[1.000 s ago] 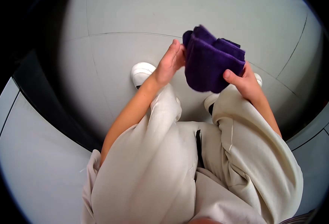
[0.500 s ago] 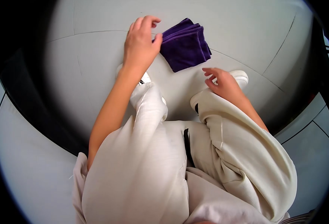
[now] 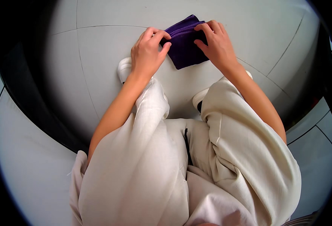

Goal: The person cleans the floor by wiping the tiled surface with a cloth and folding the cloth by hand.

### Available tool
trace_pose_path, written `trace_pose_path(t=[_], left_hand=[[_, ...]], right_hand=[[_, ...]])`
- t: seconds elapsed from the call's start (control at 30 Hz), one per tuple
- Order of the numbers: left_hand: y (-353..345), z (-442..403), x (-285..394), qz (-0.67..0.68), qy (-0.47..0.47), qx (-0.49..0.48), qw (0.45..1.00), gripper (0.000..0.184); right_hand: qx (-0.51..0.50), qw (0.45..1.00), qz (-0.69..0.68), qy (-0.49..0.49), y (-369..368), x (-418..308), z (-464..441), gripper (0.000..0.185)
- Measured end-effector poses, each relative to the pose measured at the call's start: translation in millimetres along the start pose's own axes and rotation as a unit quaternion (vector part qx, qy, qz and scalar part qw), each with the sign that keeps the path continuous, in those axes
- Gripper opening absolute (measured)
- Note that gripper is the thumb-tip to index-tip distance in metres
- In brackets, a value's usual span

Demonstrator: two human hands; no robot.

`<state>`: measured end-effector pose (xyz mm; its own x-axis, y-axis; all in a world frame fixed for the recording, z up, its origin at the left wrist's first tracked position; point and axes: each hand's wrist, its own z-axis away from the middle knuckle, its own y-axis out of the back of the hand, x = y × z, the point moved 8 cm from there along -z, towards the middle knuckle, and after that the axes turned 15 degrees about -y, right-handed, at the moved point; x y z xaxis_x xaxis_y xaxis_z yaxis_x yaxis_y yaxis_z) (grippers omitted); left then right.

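A folded purple cloth [image 3: 184, 51], soft and velvety with its layered edges fanned at the top, lies on the floor in front of my feet. At its left edge is my left hand [image 3: 147, 51], fingers bent and thumb apart from the index finger. My right hand [image 3: 219, 45] reaches over the cloth's right side, with a gap between thumb and index finger. Fingertips of both hands overlap the cloth; whether they press on it I cannot tell. The cloth's right part is hidden under my right hand.
Pale floor tiles [image 3: 109, 41] with thin dark joints surround the cloth. My white shoes [image 3: 124, 69] and beige trousers [image 3: 135, 165] are below it. A dark curved shape [image 3: 34, 98] runs along the left side, and dark objects stand at the right edge.
My right hand has moved up and inward from beside my right shoe to the cloth's right side. My left hand has lowered slightly and moved right, to the cloth's left edge.
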<state>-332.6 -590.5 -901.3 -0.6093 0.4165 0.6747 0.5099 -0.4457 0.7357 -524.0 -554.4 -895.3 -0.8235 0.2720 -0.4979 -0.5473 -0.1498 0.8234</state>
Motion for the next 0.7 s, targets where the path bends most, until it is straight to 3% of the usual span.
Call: trace_pose_path(t=[0.1, 0.23, 0.3, 0.43, 0.67, 0.7], left_hand=[[0, -4, -1, 0.0, 0.001, 0.0, 1.0, 0.019], [0, -6, -2, 0.012, 0.025, 0.022, 0.999, 0.021], [-3, -6, -1, 0.019, 0.039, -0.012, 0.999, 0.019], [-3, -10, 1, 0.024, 0.023, -0.019, 0.999, 0.019], [2, -8, 6, -0.009, -0.003, -0.006, 1.0, 0.02], [1, -8, 5, -0.01, -0.002, -0.005, 1.0, 0.02]], right_hand=[[-0.04, 0.998, -0.027, -0.05, -2, 4, 1, 0.03], [-0.022, 0.997, -0.071, -0.032, 4, 4, 12, 0.026], [-0.081, 0.972, -0.185, -0.118, -2, 15, 17, 0.023], [-0.06, 0.95, -0.244, -0.185, -7, 32, 21, 0.022], [-0.036, 0.964, -0.195, -0.175, -8, 41, 2, 0.023], [0.019, 0.981, -0.147, -0.129, -4, 39, 2, 0.023]])
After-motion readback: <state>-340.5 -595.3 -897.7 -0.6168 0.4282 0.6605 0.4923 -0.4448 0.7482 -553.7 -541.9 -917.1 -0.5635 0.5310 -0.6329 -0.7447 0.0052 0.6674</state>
